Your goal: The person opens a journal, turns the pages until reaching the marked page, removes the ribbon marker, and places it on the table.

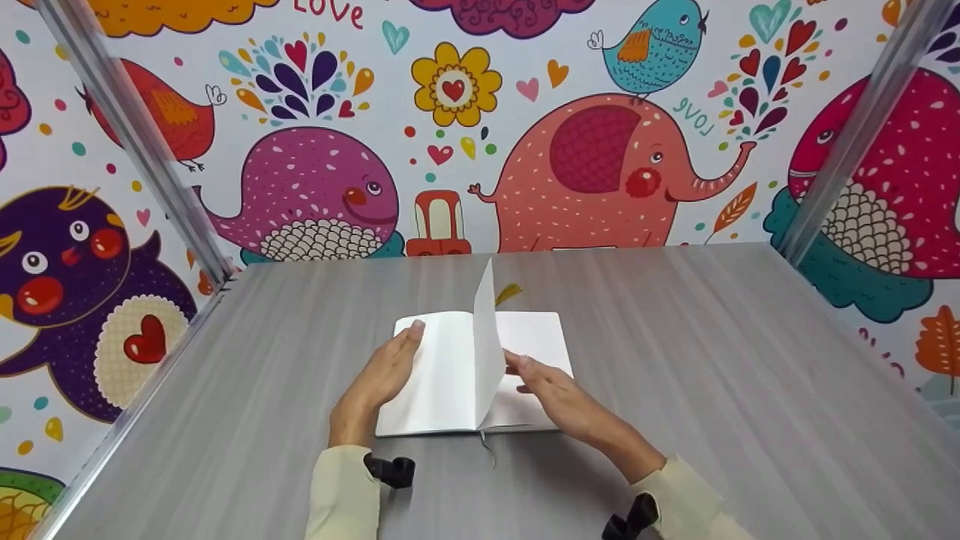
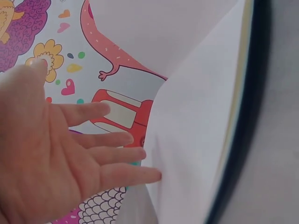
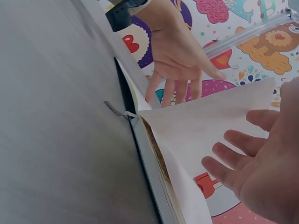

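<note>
An open notebook (image 1: 439, 382) with blank white pages and a dark cover lies on the table. One page (image 1: 486, 352) stands nearly upright along the middle fold. My left hand (image 1: 384, 371) rests at the left page's outer edge; its fingers look extended in the left wrist view. On the other side, my right hand (image 1: 559, 394) has its fingertips against or very near the raised page's right face. Its fingers (image 3: 236, 144) are loosely bent, pinching nothing visible; contact with the page is unclear. A thin ribbon (image 1: 489, 448) hangs from the bottom of the spine.
A yellow-green tassel (image 1: 509, 292) sticks out past the notebook's far edge. The grey wood-grain table (image 1: 675, 337) meets a wall (image 1: 450, 165) printed with cartoon animals. Metal posts (image 1: 862, 142) rise at both back corners. Black wrist cameras (image 1: 394, 471) sit on both wrists.
</note>
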Action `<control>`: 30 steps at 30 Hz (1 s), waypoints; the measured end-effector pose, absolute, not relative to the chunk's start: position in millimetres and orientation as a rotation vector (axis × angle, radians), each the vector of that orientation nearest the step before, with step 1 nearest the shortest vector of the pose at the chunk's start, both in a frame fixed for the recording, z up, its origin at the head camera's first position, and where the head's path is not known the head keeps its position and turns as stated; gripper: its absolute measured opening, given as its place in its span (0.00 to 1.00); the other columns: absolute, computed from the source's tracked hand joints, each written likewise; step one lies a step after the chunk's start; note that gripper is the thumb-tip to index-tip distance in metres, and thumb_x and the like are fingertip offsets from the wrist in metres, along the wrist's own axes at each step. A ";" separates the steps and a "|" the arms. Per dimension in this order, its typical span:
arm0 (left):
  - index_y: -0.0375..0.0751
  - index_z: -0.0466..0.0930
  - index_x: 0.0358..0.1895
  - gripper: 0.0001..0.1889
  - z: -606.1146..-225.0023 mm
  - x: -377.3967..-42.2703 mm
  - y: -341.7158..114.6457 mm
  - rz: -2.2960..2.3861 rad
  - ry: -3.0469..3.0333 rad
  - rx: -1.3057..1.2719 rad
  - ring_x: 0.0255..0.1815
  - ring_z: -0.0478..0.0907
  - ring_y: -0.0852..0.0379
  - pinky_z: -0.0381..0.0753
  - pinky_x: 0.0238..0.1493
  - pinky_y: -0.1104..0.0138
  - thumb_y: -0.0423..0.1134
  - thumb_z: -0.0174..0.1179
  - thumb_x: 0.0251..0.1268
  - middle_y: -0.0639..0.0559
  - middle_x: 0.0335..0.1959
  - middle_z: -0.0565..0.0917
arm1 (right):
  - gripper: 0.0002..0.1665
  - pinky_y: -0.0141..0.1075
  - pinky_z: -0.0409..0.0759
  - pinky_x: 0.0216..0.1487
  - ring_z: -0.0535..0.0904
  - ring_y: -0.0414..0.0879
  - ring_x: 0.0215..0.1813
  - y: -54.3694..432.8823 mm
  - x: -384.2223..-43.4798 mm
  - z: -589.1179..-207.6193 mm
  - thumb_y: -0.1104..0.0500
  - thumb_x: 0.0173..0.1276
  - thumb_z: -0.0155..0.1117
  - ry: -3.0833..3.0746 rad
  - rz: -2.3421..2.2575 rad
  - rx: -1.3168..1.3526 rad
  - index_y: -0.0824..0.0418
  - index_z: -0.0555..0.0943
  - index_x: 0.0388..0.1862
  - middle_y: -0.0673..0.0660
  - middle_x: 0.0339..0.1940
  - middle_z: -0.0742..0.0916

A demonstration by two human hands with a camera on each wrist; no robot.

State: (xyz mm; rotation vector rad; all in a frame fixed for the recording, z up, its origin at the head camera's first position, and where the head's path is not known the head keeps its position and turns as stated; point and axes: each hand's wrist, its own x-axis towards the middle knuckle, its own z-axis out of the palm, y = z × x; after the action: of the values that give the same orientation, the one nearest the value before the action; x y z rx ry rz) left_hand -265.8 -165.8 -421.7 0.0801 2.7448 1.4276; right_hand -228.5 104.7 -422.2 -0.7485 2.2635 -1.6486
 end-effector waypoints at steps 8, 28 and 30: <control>0.30 0.56 0.77 0.41 -419.5 -264.3 -169.2 1.428 2.711 0.097 0.82 0.51 0.37 0.48 0.81 0.47 0.63 0.28 0.80 0.35 0.79 0.59 | 0.33 0.59 0.56 0.79 0.59 0.60 0.81 98.5 -221.0 -427.9 0.45 0.85 0.35 2.305 -1.540 -0.815 0.61 0.60 0.80 0.64 0.79 0.67; 0.40 0.55 0.79 0.38 -419.6 -262.8 -175.0 1.392 2.681 0.124 0.84 0.47 0.42 0.44 0.82 0.48 0.64 0.25 0.80 0.43 0.82 0.55 | 0.33 0.59 0.56 0.78 0.58 0.59 0.81 84.9 -210.0 -440.9 0.43 0.83 0.40 2.434 -1.161 -0.985 0.54 0.62 0.79 0.59 0.79 0.68; 0.40 0.55 0.79 0.37 -419.3 -263.0 -175.5 1.393 2.688 0.141 0.84 0.47 0.42 0.45 0.82 0.48 0.63 0.25 0.81 0.43 0.82 0.55 | 0.33 0.61 0.55 0.78 0.57 0.61 0.82 84.4 -208.7 -441.6 0.42 0.82 0.40 2.448 -1.128 -0.988 0.53 0.63 0.79 0.60 0.79 0.68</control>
State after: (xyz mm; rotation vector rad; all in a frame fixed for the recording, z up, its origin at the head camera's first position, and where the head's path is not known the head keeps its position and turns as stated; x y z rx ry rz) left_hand -263.0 -175.5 -419.3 0.1409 2.6884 1.3930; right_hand -208.7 84.4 -441.6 -0.9883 2.4476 -1.1284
